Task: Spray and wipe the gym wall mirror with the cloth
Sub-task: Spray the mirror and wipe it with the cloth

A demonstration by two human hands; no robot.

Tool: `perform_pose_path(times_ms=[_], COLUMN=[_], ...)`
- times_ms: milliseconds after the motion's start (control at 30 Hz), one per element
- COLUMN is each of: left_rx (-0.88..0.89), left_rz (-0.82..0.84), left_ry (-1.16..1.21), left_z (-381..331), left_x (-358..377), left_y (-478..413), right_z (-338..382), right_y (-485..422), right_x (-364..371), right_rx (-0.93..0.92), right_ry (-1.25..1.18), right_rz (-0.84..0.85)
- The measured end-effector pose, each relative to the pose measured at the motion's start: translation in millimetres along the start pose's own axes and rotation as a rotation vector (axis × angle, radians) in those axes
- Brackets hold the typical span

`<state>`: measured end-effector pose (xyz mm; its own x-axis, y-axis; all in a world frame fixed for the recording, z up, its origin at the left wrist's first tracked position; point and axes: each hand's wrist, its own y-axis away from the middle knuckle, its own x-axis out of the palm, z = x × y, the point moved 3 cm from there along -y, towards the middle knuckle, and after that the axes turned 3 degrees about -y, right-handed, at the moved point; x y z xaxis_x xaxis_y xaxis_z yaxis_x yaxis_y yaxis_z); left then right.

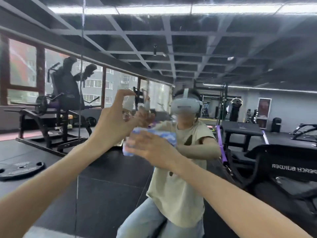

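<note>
Head view, facing the large wall-mounted gym mirror (pixel 188 48); a vertical seam between its panels runs down the left side.

Left hand (pixel 116 117): raised in front of the glass at about the height of the reflected head, fingers curled round a small translucent plastic spray bottle (pixel 129 102). Forefinger arched over the top of the bottle, thumb below. The bottle is mostly hidden by the hand and blurred, so the nozzle direction is not readable.

Right hand (pixel 151 148): lower than the left and just right of it, fingers spread flat over a folded blue-and-white patterned cloth (pixel 164 136), pressing it against the mirror surface. No curl round the cloth; it is held by flat pressure only. Edges of hand and cloth are motion-blurred.

The cloth lies on the glass over the chest of the reflected person, who wears a beige T-shirt, light jeans and a grey headset.

Reflected in the glass: a black weight machine (pixel 65 109) at left before a row of windows, and a black round weight plate (pixel 20 167) on the dark rubber floor (pixel 106 194).
</note>
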<state>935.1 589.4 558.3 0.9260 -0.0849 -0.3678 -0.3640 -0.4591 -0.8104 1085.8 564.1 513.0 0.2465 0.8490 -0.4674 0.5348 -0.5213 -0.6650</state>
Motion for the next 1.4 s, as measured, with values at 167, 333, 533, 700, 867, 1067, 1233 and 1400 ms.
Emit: perform_pose_path(times_ms=[167, 333, 533, 700, 867, 1067, 1233, 1400], left_rx=[0.004, -0.02, -0.006, -0.05, -0.139, -0.252, -0.314, -0.337], left_rz=[-0.008, -0.014, -0.009, -0.04, -0.074, -0.067, -0.125, -0.113], left_ry=[-0.056, -0.054, -0.047, -0.067, -0.063, -0.09, -0.152, -0.187], left_z=[6.9, 15.4, 15.6, 28.9, 62.4, 104.4, 128.5, 145.4], left_x=[-14.8, -15.8, -20.0, -23.8, -15.9, -32.1, -39.5, -28.8], left_y=[1.3, 5.1, 13.5, 22.0, 46.6, 72.3, 83.4, 100.7], right_z=[-65.0, -109.9, 11.0, -25.4, -1.0, 131.3, 17.7, 113.5], right_y=[-13.9, -49.5, 34.0, -48.5, -39.5, 72.3, -98.1, -46.7], right_x=[-27.8, -59.6, 17.7, -95.6, 19.6, 144.8, 78.1, 156.3], right_rx=[-0.171, 0.335, -0.249, 0.013, 0.141, -0.393, 0.065, -0.089], right_ry=[0.227, 0.319, 0.106, 0.29, 0.375, 0.162, 0.168, 0.34], right_rz=[-0.004, -0.371, 0.277, -0.394, -0.231, 0.32, -0.186, 0.021])
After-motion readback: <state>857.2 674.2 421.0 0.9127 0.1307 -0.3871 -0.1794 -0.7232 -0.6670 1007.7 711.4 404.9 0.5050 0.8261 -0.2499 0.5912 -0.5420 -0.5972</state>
